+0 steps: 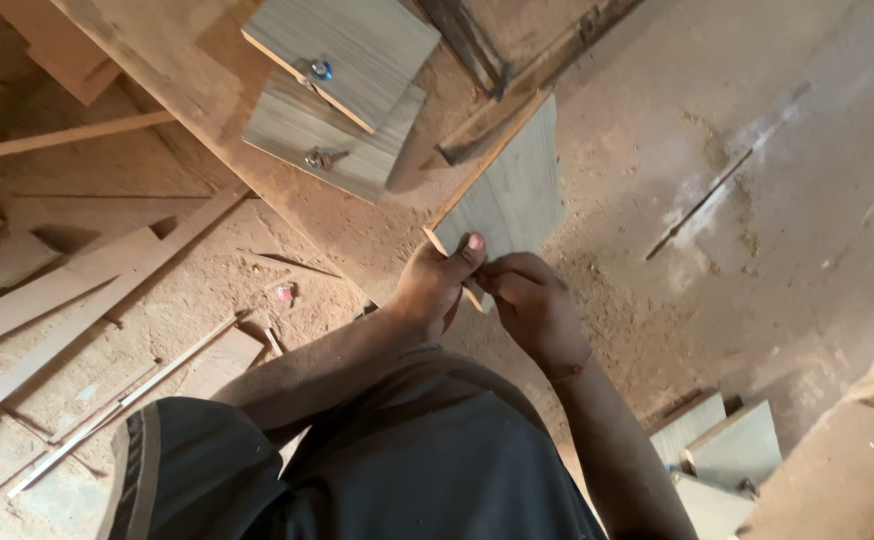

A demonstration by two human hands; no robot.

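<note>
Left hand (432, 285) and right hand (527, 300) pinch grey flat laminated wood panel (512, 190) | each grip holds its lower corner | risk: panel could slip onto sawdust-covered floor (757, 200)

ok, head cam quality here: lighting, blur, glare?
Head view: warm, dim light, no glare; the pale floor patch at right is brightest. The panel and both hands, left and right, are reasonably sharp; the dark clothing at the bottom is soft and shadowed.
</note>
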